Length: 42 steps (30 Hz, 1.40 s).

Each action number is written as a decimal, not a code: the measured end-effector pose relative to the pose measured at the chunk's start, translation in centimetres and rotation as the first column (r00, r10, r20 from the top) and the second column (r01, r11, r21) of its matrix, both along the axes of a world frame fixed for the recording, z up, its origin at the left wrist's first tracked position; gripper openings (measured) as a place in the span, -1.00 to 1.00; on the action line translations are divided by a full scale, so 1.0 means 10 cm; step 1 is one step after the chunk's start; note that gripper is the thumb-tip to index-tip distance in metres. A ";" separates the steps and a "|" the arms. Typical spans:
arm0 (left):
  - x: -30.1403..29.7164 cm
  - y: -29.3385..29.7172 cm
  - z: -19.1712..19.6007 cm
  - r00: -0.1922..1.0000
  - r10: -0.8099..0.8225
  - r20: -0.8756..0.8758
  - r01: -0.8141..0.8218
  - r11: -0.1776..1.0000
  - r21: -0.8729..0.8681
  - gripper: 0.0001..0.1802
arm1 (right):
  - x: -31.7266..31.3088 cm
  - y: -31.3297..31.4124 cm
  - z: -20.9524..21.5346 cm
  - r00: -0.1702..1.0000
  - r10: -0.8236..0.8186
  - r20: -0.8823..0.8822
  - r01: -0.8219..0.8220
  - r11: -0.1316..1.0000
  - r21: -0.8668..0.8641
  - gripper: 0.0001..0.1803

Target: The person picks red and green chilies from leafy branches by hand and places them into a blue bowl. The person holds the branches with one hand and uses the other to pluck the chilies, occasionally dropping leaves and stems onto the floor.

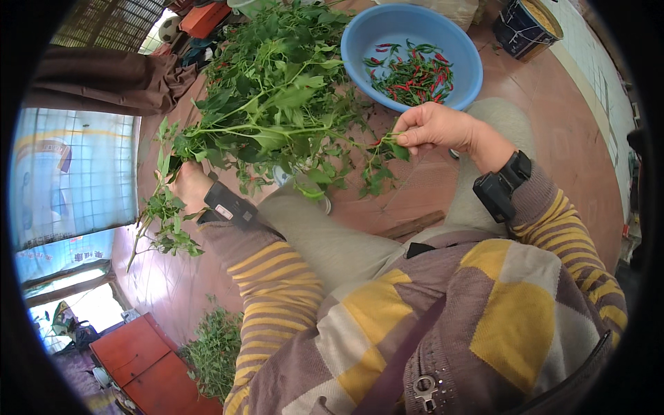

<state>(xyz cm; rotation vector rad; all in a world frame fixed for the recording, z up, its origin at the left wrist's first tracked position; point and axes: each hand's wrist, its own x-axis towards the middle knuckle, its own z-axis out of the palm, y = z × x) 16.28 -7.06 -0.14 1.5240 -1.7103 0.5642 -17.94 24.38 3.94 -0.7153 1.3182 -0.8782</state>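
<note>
Green from end to end, a leafy pepper branch [238, 129] stretches across the person's lap between the two hands. The left hand [191, 181] is at its left end, mostly behind leaves; the fingers are covered, so I cannot tell whether they are closed around the stem. The right hand [436, 130] has thumb and fingers pinched together on the branch's far tip, with a bit of red [378, 142], probably a small pepper, just beside the fingertips. Whether a pepper is also caught between them is too small to tell.

Just beyond the right hand, the blue basin [408, 24] on the floor [564, 90] holds loose red and green peppers [422, 79]. More cut plants [277, 41] lie heaped to the left of it.

The step in hand looks like picking peppers off this branch, one spot at a time. As I judge it, the next move calls for the left hand to steady the stem, a short tug or twist by the right at the stalk, and then a brief reach forward over the rim.
</note>
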 end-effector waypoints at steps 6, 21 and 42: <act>-0.12 0.22 0.13 0.808 -0.152 -0.569 0.213 0.976 0.042 -0.71 | -0.01 -0.01 -0.14 0.783 -0.036 -0.620 0.098 0.993 0.066 -0.79; 1.15 -0.71 -0.52 0.671 -0.670 -0.317 0.728 0.676 0.114 -0.73 | -0.16 -0.09 -0.38 0.901 -0.379 -0.212 0.390 0.921 0.008 -0.87; 0.51 -0.12 -0.17 0.232 -0.579 -0.782 0.932 0.363 0.007 -0.35 | -0.42 -0.44 -0.09 0.695 0.088 -0.713 -0.053 0.996 0.071 -0.86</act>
